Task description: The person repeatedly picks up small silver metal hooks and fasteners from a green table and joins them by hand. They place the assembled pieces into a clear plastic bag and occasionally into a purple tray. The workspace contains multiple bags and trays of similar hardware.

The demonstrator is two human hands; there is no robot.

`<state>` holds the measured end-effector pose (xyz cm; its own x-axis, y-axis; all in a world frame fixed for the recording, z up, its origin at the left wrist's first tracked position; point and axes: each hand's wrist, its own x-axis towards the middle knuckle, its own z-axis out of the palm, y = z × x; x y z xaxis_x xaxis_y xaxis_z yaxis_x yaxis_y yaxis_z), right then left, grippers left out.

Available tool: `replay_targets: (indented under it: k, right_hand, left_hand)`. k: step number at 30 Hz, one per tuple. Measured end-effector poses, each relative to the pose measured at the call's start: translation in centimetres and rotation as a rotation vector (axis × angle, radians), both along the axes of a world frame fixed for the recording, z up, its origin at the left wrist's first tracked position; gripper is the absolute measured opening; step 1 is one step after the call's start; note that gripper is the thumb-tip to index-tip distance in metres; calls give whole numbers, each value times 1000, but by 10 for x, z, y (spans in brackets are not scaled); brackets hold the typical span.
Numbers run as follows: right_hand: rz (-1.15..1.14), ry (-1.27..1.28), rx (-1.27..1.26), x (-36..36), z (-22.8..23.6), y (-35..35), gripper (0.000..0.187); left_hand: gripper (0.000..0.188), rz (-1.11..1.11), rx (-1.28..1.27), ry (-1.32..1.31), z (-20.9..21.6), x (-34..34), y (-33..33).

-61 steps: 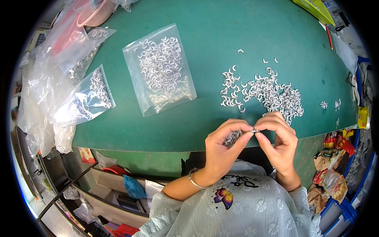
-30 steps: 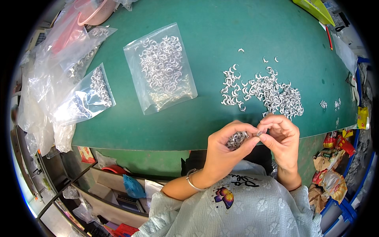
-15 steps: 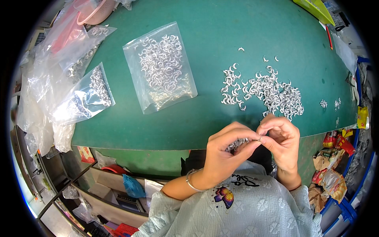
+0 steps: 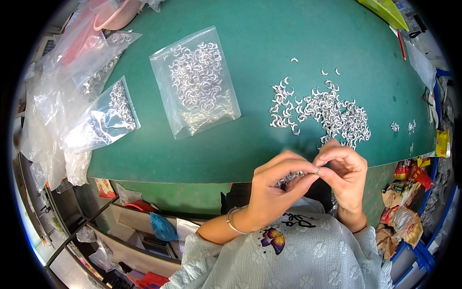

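Just past the table's near edge, my left hand (image 4: 272, 180) is closed, its thumb and forefinger pinching a tiny metal piece (image 4: 317, 171) too small to make out. Several silvery metal pieces (image 4: 288, 178) lie inside its curled fingers. My right hand (image 4: 345, 176) meets it fingertip to fingertip, thumb and fingers pinched at the same small piece. Beyond the hands, a loose pile of silver crescent-shaped pieces (image 4: 344, 118) spreads over the green table (image 4: 260, 29).
A clear plastic bag (image 4: 197, 82) full of crescents lies left of the pile. Further left are a smaller bag (image 4: 120, 108), crumpled plastic sheeting (image 4: 45, 115) and a pink basket (image 4: 118, 17). Two tiny heaps of bits (image 4: 394, 126) sit at the right; a green tray (image 4: 385, 12) stands far right.
My right hand has shifted very slightly to the right, its fingertips still at the left hand's. The bags and the pile have not moved.
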<state>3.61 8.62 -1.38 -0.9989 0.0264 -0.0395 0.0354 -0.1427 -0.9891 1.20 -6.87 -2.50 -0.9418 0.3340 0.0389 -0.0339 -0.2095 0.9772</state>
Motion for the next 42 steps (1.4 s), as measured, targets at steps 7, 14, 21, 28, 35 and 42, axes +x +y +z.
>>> replay_targets:
  k: [7,14,21,28,35,42]
  right_hand:
    - [-27,49,122,0,5,-2,21]
    - [-57,219,464,0,11,-4,19]
    - [-76,324,613,2,10,-5,18]
    - [-84,387,675,2,12,-8,18]
    - [-57,140,417,2,10,-8,19]
    - [-39,-27,288,1,2,-9,22]
  left_hand:
    - [40,34,-40,-127,6,7,1]
    - [45,64,-105,97,3,6,1]
    - [44,108,-135,187,2,7,1]
    - [38,109,-137,160,3,7,0]
    - [15,-22,79,-148,-3,4,-4]
    - [8,32,126,-320,-3,6,-2]
